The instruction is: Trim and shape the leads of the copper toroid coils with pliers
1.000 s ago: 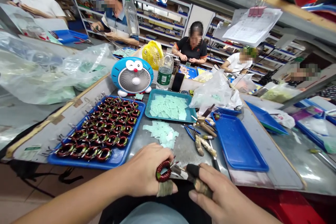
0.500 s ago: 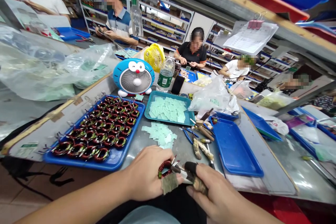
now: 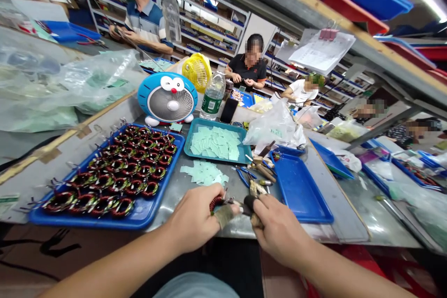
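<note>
My left hand [image 3: 192, 212] is closed around a small ring coil [image 3: 215, 204] wound with reddish copper wire. Its wire ends point toward my other hand, and a drab wrap covers one finger. My right hand [image 3: 281, 226], with a black cover on a fingertip, grips a metal hand tool [image 3: 257, 220] with a tan wrapped grip. The tool's tip is close to the coil's wire ends; blur and fingers hide whether they touch. Left of my hands, a blue tray [image 3: 143, 219] bears rows of similar coils [image 3: 120, 206]. Pale green paper pieces [image 3: 204, 173] lie just beyond.
A teal tray [image 3: 190, 149] carries more green pieces. Pliers [image 3: 243, 176] and other tools lie near a blue tray [image 3: 303, 191] on the right. Behind stand a cartoon-faced fan [image 3: 171, 98], a bottle [image 3: 211, 102] and a plastic bag [image 3: 270, 123]. Co-workers sit across the bench; a shelf hangs overhead.
The view has shifted, so the bench's things appear farther left. Both hands appear slightly higher, still close together, holding the coil and the tool.
</note>
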`<state>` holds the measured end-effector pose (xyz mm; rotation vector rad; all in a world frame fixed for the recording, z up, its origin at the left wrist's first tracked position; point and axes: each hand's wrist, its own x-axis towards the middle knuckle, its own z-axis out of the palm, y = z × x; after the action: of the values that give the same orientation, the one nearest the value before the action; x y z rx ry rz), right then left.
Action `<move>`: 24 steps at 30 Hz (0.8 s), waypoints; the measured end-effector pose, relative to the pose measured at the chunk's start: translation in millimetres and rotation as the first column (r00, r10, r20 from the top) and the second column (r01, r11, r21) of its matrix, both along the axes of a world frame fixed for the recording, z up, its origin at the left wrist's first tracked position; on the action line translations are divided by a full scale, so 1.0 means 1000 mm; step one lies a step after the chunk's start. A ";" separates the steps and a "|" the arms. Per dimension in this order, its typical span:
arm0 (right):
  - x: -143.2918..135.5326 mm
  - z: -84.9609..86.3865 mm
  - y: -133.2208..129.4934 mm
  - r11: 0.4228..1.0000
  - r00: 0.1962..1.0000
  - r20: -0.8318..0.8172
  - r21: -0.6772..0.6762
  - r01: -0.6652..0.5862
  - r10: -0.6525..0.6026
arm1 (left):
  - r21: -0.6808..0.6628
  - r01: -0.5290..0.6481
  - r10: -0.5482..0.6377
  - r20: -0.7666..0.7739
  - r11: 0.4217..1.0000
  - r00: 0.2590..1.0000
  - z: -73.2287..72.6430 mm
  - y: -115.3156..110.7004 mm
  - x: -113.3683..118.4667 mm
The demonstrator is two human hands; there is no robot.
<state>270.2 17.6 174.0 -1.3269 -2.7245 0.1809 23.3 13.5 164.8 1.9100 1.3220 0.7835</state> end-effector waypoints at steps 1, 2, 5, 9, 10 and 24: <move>-0.002 -0.001 0.001 1.000 1.000 0.015 0.004 0.006 -0.006 | -0.018 -0.011 0.011 0.006 1.000 1.000 -0.003 0.001 -0.002; -0.004 -0.003 0.002 1.000 1.000 0.014 -0.010 0.010 -0.010 | -0.033 -0.011 0.011 0.016 0.999 1.000 -0.005 0.001 -0.004; -0.007 -0.004 -0.003 0.994 0.996 -0.082 -0.113 0.014 -0.023 | -0.093 0.033 -0.026 0.069 0.995 0.997 -0.009 -0.001 -0.014; -0.001 -0.001 -0.011 0.977 0.978 -0.200 -0.212 0.008 -0.052 | -0.204 0.061 -0.041 0.098 0.977 0.994 -0.004 -0.005 -0.020; 0.001 -0.001 -0.011 0.974 0.977 -0.209 -0.225 0.002 -0.050 | -0.215 0.063 -0.044 0.095 0.975 0.995 -0.002 -0.005 -0.019; 0.014 -0.001 -0.018 0.792 0.888 -0.420 -0.600 -0.117 -0.186 | -0.042 0.111 -0.097 0.246 0.993 0.964 -0.002 -0.017 0.000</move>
<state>284.3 -0.1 172.7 -1.2270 -2.2839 1.3007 23.4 -3.1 162.5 1.7606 1.0738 0.8872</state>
